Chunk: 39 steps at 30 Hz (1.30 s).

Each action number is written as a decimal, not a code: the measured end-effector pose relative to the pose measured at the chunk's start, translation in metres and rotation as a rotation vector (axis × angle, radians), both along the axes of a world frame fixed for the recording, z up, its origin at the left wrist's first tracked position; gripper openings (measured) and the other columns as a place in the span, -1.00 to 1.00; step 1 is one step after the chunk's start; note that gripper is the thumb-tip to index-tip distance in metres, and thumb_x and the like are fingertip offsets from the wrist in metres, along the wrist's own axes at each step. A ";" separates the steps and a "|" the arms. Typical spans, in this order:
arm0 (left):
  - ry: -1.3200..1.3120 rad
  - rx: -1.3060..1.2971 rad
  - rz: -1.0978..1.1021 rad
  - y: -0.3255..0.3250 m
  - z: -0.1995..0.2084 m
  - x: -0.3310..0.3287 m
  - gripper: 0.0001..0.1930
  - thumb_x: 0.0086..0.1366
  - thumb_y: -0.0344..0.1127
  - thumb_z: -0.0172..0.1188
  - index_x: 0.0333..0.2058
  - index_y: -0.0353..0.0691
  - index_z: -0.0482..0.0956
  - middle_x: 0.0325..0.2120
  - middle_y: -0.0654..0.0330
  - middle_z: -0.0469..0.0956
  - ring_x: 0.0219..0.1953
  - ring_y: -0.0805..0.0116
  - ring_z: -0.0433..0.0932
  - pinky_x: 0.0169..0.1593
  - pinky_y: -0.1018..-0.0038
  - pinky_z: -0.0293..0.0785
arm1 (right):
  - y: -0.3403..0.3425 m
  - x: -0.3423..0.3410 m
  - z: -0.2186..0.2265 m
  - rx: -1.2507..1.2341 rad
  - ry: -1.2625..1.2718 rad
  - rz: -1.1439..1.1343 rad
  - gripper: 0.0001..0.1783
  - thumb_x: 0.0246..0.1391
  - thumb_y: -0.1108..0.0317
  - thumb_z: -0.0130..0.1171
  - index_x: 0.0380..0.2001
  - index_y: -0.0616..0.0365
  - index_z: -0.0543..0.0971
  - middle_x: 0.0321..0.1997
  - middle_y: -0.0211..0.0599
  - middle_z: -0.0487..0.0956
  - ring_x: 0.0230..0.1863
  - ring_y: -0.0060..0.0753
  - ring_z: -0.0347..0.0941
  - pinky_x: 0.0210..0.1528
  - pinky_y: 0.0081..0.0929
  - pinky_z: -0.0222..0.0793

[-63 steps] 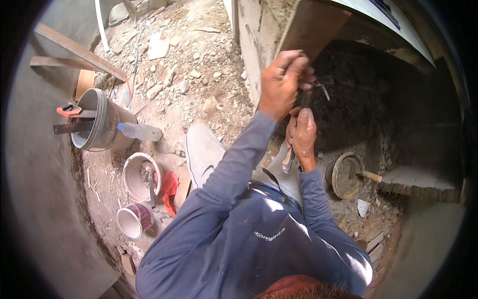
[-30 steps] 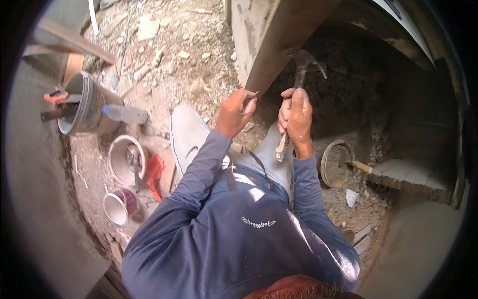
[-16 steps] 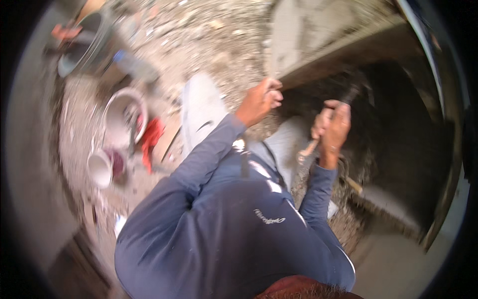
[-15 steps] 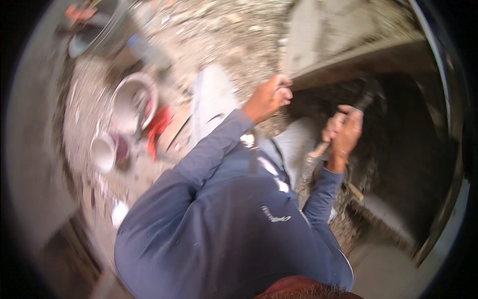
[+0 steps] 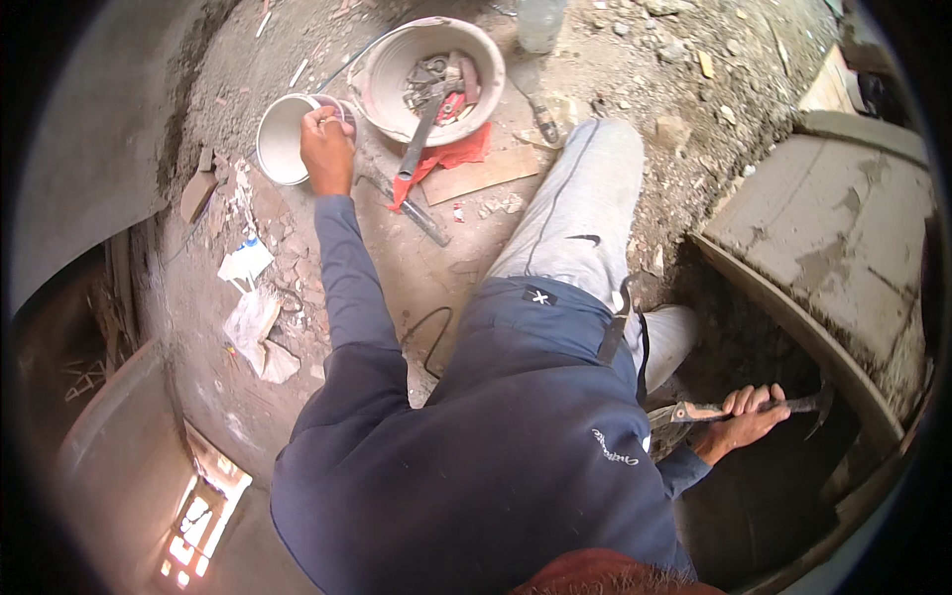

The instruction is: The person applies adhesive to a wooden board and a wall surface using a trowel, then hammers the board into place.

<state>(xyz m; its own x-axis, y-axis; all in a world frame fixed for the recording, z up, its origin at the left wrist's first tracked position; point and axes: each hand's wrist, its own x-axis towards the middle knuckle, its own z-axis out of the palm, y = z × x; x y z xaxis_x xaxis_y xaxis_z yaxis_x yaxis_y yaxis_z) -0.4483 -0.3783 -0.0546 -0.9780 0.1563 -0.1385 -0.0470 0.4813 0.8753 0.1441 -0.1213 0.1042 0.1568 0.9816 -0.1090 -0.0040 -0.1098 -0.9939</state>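
My left hand (image 5: 328,151) reaches out ahead on the left, its fingers curled at the rim of a small white pail (image 5: 281,149). The fingertips are partly hidden there. My right hand (image 5: 751,420) is low on the right, wrapped around a claw hammer (image 5: 819,403) close to its dark head. The wooden handle points back toward my body. Next to the pail stands a wide whitish bucket (image 5: 375,81) with metal pieces and a red item inside. A grey bar (image 5: 424,134) leans out over its rim, and a red plastic bag (image 5: 458,153) hangs beside it.
A wooden board (image 5: 754,283) edges a dark pit on the right, beside a cement-covered slab (image 5: 808,238). Near the bucket lie a flat wood piece (image 5: 483,175) and a metal tube (image 5: 421,220). Rubble (image 5: 674,45), a clear bottle (image 5: 541,25) and a white bag (image 5: 256,332) are on the ground.
The view has turned left. My left hand has moved from near the board to the small pail. My right hand still holds the hammer, now lower at the right.
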 end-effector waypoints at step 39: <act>-0.314 -1.206 -0.367 -0.150 -0.245 -0.187 -0.64 0.21 -0.25 0.18 -0.04 -0.22 0.65 -0.02 -0.07 0.61 0.08 0.00 0.57 0.14 0.20 0.49 | -0.005 -0.031 0.010 -0.059 -0.128 -0.097 -0.38 0.41 -0.21 -0.32 -0.02 0.13 0.44 -0.64 -0.51 0.13 -0.75 -0.63 -0.03 -0.81 -0.67 -0.02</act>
<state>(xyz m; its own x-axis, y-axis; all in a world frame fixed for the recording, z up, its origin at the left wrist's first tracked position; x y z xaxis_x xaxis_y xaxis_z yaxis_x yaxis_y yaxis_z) -0.6353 -0.5281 -0.2997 -0.8052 0.0231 -0.5925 0.1314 0.9813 -0.1404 0.1132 -0.1261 0.1143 0.2670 0.9537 -0.1386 0.1092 -0.1728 -0.9789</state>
